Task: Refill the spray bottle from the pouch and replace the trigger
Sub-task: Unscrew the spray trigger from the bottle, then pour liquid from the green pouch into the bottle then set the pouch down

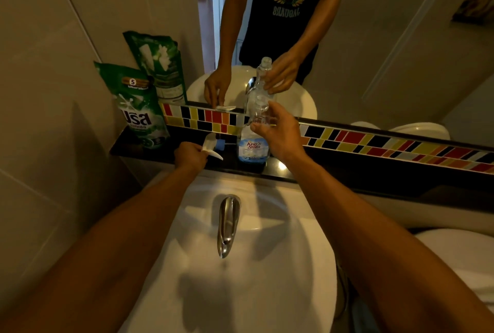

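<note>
A clear spray bottle (252,143) with a blue and white label stands on the dark ledge (347,169) behind the sink, its neck open and a little blue liquid at the bottom. My right hand (278,132) grips its upper part. My left hand (190,155) holds the white and blue trigger head (212,145) low over the ledge, just left of the bottle. A green refill pouch (136,108) stands upright at the ledge's left end, against the wall.
A white sink (267,266) with a chrome tap (227,223) lies below my arms. A mirror (374,38) above a coloured tile strip (374,143) reflects the person, pouch and bottle. A white toilet (459,252) sits at the right.
</note>
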`<state>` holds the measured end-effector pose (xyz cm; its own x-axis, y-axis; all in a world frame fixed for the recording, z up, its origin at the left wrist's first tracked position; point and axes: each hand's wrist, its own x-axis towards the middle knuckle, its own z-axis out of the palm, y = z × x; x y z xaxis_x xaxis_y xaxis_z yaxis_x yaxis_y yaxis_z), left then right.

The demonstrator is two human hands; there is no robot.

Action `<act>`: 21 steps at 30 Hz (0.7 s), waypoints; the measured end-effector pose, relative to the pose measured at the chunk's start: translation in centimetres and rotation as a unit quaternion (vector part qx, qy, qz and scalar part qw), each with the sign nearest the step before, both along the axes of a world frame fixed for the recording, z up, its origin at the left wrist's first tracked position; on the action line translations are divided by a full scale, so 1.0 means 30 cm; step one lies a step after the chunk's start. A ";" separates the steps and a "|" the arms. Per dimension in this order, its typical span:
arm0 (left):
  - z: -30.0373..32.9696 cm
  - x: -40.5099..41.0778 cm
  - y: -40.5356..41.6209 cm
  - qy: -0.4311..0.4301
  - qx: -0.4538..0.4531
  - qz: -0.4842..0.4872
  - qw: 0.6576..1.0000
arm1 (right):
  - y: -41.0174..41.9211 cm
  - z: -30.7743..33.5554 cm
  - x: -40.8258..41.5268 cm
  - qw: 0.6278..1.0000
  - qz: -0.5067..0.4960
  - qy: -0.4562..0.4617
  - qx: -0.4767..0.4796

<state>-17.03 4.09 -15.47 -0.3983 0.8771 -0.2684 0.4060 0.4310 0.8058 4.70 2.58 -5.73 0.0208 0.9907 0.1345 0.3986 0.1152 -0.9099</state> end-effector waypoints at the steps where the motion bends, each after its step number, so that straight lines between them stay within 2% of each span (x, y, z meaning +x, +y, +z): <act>1: -0.002 0.000 -0.001 0.003 -0.001 -0.001 1.000 | -0.004 -0.004 -0.002 1.000 -0.002 0.002 -0.004; 5: 0.002 0.005 -0.017 0.014 0.006 -0.018 1.000 | -0.036 -0.028 -0.014 1.000 -0.026 0.006 -0.012; 11: 0.056 -0.011 -0.079 0.049 0.035 -0.050 0.997 | -0.155 -0.056 -0.071 0.977 -0.184 -0.028 0.104; 16: 0.130 -0.106 -0.149 0.062 0.120 -0.005 0.991 | -0.218 -0.091 -0.197 0.981 -0.108 -0.016 0.162; 19: 0.199 -0.201 -0.180 0.041 0.156 0.025 0.987 | -0.208 -0.082 -0.300 0.987 -0.055 -0.019 0.151; 21: 0.242 -0.277 -0.184 0.064 0.179 0.042 0.981 | -0.188 -0.067 -0.375 0.991 -0.016 -0.001 0.131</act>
<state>-25.34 -1.44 -8.19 -0.4834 0.8686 0.1084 0.4896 0.1656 0.8560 -6.56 -3.06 -7.74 0.0505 0.9208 0.3867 0.4080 0.3344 -0.8495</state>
